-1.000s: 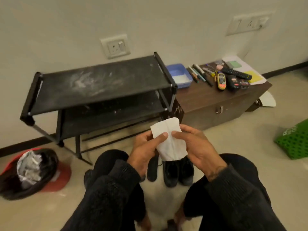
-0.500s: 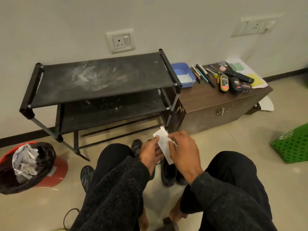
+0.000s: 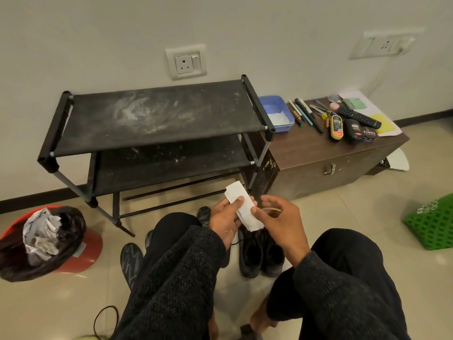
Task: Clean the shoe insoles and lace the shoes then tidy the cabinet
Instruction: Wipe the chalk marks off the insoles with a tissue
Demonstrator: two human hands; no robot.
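Tin (image 3: pixel 369 134) label reads "Cherry"; crate (image 3: pixel 431 224) print unreadable.

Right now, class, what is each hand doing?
Left hand: grips the folded white paper wipe.
Right hand: fingers curled, thumb tip touching the wipe's edge; a firm grip cannot be told.

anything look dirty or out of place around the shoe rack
Yes. The black fabric shoe rack has whitish dusty smears across its top shelf, and a black insole with a zigzag pattern lies loose on the floor, out of the pair of black shoes.
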